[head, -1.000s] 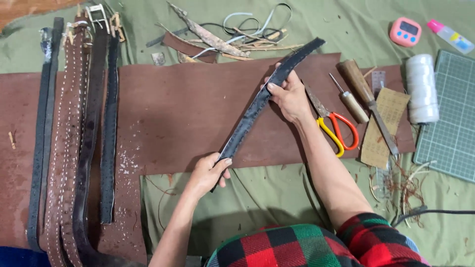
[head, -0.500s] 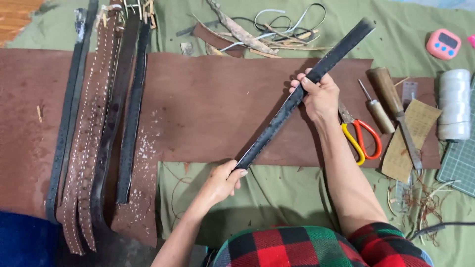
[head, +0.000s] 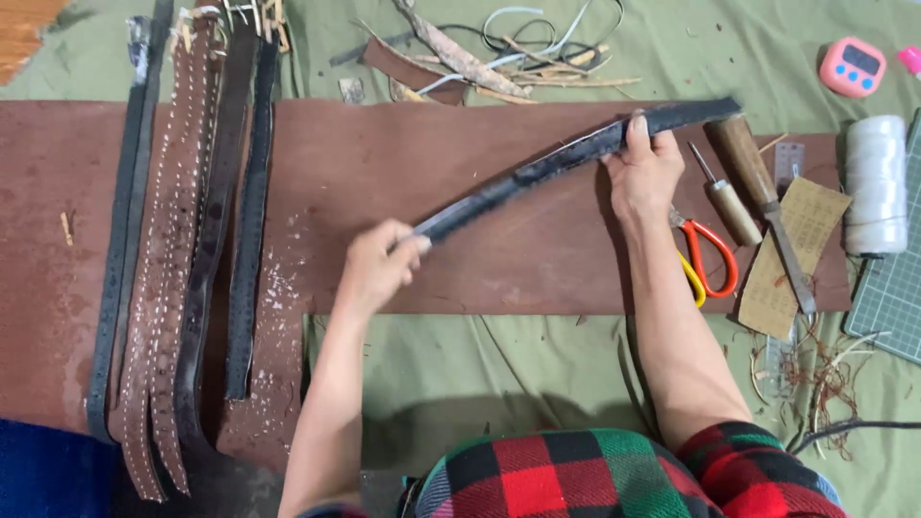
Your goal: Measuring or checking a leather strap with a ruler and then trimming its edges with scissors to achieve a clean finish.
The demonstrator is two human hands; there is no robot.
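A long dark leather strap (head: 547,168) stretches diagonally over a large brown leather sheet (head: 384,153), bowed slightly upward. My left hand (head: 376,267) pinches its lower left end. My right hand (head: 641,173) grips it near the upper right end, thumb on top. Both forearms reach up from the bottom of the head view, above a red plaid garment.
Several leather straps (head: 206,221) lie side by side at the left. Scissors with red and yellow handles (head: 708,264), two wooden-handled tools (head: 743,158), sandpaper (head: 796,254), a white thread spool (head: 873,182), a cutting mat (head: 897,288) and a pink timer (head: 856,67) sit at the right. Leather scraps (head: 470,58) lie at the top.
The strap has swung from a steep diagonal toward horizontal. My left hand rose up and right with its end; my right hand shifted along it toward the upper end.
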